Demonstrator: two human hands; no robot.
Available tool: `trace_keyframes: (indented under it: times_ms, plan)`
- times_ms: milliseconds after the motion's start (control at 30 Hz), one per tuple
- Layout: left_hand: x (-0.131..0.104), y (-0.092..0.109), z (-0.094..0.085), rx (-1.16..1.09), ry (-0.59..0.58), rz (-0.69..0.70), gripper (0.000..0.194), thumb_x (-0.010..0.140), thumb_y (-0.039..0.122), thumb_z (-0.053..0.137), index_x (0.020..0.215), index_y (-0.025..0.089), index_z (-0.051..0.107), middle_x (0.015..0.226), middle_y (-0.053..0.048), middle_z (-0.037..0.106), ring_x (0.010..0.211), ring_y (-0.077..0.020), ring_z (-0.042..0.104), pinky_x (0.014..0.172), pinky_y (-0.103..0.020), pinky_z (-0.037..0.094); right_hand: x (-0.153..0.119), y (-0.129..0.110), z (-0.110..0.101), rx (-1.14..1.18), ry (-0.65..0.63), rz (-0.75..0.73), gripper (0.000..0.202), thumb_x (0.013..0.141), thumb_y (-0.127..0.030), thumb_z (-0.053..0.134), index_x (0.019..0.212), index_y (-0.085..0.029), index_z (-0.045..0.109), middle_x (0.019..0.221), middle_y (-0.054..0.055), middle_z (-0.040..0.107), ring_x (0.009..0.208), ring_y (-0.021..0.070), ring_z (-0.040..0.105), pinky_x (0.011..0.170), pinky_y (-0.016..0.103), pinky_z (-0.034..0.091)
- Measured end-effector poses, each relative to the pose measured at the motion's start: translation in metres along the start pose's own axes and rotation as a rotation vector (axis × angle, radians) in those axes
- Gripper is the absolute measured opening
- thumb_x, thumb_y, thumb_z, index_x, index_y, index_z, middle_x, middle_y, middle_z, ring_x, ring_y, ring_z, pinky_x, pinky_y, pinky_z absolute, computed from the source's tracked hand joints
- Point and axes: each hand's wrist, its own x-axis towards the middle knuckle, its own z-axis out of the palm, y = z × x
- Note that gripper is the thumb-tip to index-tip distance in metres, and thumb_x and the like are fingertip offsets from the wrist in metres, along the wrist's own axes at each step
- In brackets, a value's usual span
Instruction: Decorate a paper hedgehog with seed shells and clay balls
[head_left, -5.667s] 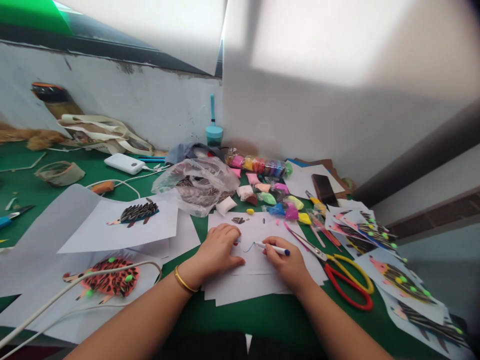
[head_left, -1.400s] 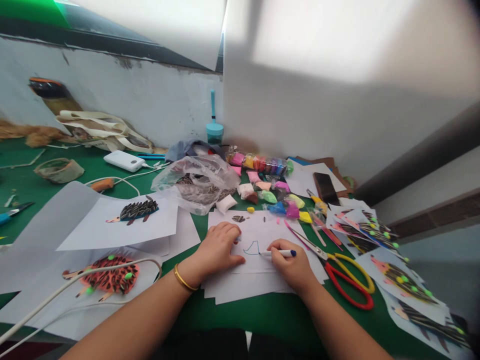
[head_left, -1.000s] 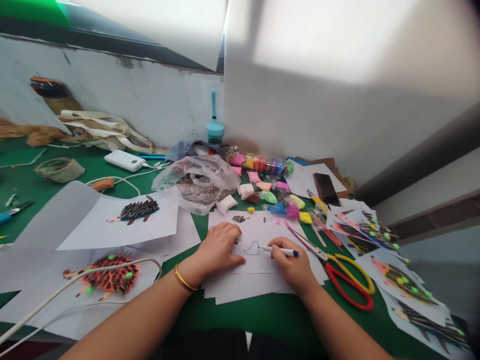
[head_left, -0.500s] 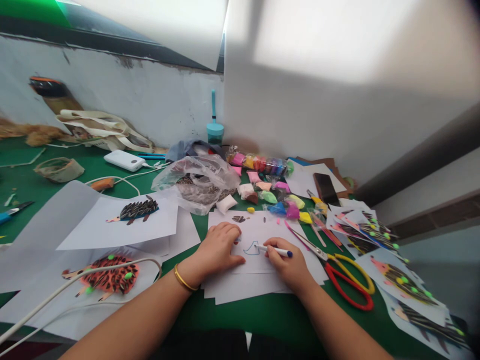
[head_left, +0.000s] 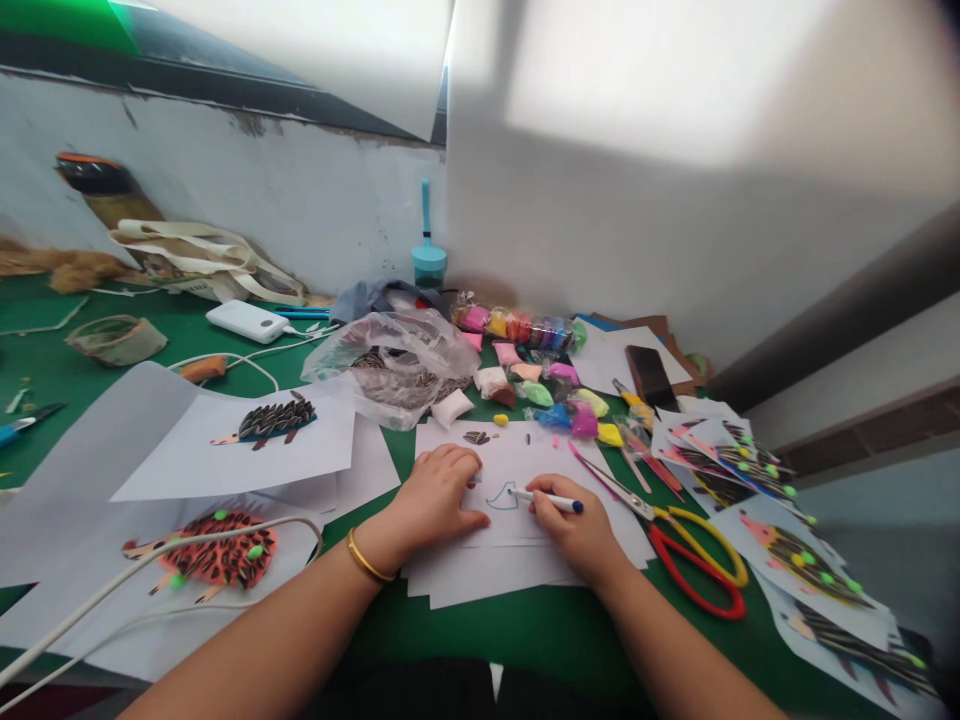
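My right hand point(head_left: 566, 520) grips a white marker point(head_left: 559, 501) with a dark blue end cap, its tip touching the top of a small blue outline point(head_left: 502, 497) on white paper point(head_left: 491, 570). To the left of the outline, my left hand point(head_left: 441, 497) rests on the same paper, thumb and fingers apart. Part of a small pale object point(head_left: 475, 479) shows by its index finger; what it is, I cannot make out. A few seeds point(head_left: 478, 438) and a yellow lump of clay point(head_left: 501, 420) lie near the paper's top edge.
Red and yellow-handled scissors point(head_left: 697, 560) lie right of the paper. Behind it are a plastic bag of seeds point(head_left: 397, 370) and several clay packets point(head_left: 551, 418). Seed hedgehog pictures point(head_left: 277, 420) lie on both sides. A white cable point(head_left: 142, 562) crosses the left side.
The marker tip has shifted very slightly left along the top of the blue outline. My left hand stays in place on the paper.
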Motion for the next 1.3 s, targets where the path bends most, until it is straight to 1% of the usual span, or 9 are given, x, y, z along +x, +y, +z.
trace_keyframes:
  times_ms: [200, 267, 400, 500, 800, 1067, 1200, 1300]
  plan:
    - [0.0, 0.001, -0.001, -0.01, -0.008, -0.007, 0.052, 0.064, 0.041, 0.082, 0.105, 0.022, 0.057, 0.123, -0.006, 0.061, 0.12, -0.0293, 0.051, 0.098, -0.044, 0.039, -0.003, -0.001, -0.001, 0.038, 0.046, -0.019, 0.022, 0.087, -0.035, 0.053, 0.088, -0.02, 0.069, 0.074, 0.002, 0.071, 0.069, 0.0185, 0.065, 0.064, 0.027, 0.048]
    - [0.0, 0.0, -0.001, -0.008, -0.003, -0.002, 0.052, 0.064, 0.041, 0.082, 0.105, 0.022, 0.057, 0.123, -0.006, 0.061, 0.12, -0.0293, 0.051, 0.098, -0.044, 0.039, -0.004, -0.003, 0.001, 0.045, 0.016, -0.038, 0.021, 0.087, -0.033, 0.053, 0.088, -0.02, 0.069, 0.074, 0.002, 0.071, 0.07, 0.0183, 0.065, 0.065, 0.027, 0.048]
    - [0.0, 0.0, 0.0, -0.004, 0.001, 0.001, 0.051, 0.064, 0.041, 0.083, 0.104, 0.023, 0.057, 0.123, -0.006, 0.061, 0.12, -0.029, 0.051, 0.097, -0.044, 0.039, -0.006, -0.009, 0.005, 0.027, -0.065, -0.093, 0.019, 0.086, -0.029, 0.054, 0.089, -0.021, 0.071, 0.08, 0.002, 0.074, 0.076, 0.0189, 0.068, 0.071, 0.028, 0.051]
    - [-0.001, 0.0, 0.0, -0.001, 0.001, 0.0, 0.052, 0.064, 0.041, 0.083, 0.105, 0.023, 0.056, 0.122, -0.006, 0.061, 0.119, -0.0286, 0.051, 0.097, -0.044, 0.039, -0.006, -0.011, 0.008, 0.029, -0.092, -0.102, 0.02, 0.085, -0.029, 0.055, 0.091, -0.021, 0.072, 0.084, 0.003, 0.075, 0.08, 0.0201, 0.069, 0.074, 0.029, 0.052]
    - [-0.001, -0.001, 0.0, -0.002, 0.003, 0.006, 0.052, 0.064, 0.041, 0.083, 0.105, 0.022, 0.056, 0.122, -0.006, 0.061, 0.12, -0.0288, 0.051, 0.097, -0.043, 0.039, -0.007, -0.007, 0.008, 0.055, -0.103, -0.09, 0.02, 0.085, -0.03, 0.056, 0.093, -0.021, 0.072, 0.085, 0.004, 0.076, 0.083, 0.0214, 0.071, 0.079, 0.032, 0.055]
    - [-0.001, -0.001, 0.001, -0.007, 0.003, 0.001, 0.05, 0.065, 0.04, 0.082, 0.105, 0.023, 0.056, 0.121, -0.006, 0.061, 0.12, -0.0289, 0.051, 0.098, -0.043, 0.039, -0.005, -0.009, 0.009, 0.045, -0.101, -0.112, 0.022, 0.084, -0.033, 0.059, 0.096, -0.021, 0.074, 0.095, 0.007, 0.076, 0.091, 0.0235, 0.071, 0.083, 0.035, 0.055]
    - [-0.001, -0.001, 0.001, -0.01, 0.008, 0.007, 0.051, 0.064, 0.041, 0.082, 0.105, 0.023, 0.056, 0.122, -0.006, 0.061, 0.12, -0.0287, 0.051, 0.098, -0.043, 0.039, -0.004, -0.008, 0.007, 0.056, -0.066, -0.088, 0.021, 0.085, -0.032, 0.057, 0.094, -0.021, 0.073, 0.086, 0.005, 0.076, 0.084, 0.0217, 0.071, 0.078, 0.032, 0.055]
    - [-0.001, -0.001, 0.0, -0.006, 0.007, 0.01, 0.051, 0.064, 0.041, 0.083, 0.103, 0.022, 0.056, 0.122, -0.006, 0.061, 0.119, -0.0289, 0.051, 0.097, -0.043, 0.039, -0.004, -0.007, 0.005, 0.033, -0.005, -0.057, 0.019, 0.084, -0.03, 0.054, 0.085, -0.021, 0.071, 0.077, 0.003, 0.074, 0.075, 0.0199, 0.069, 0.07, 0.029, 0.052]
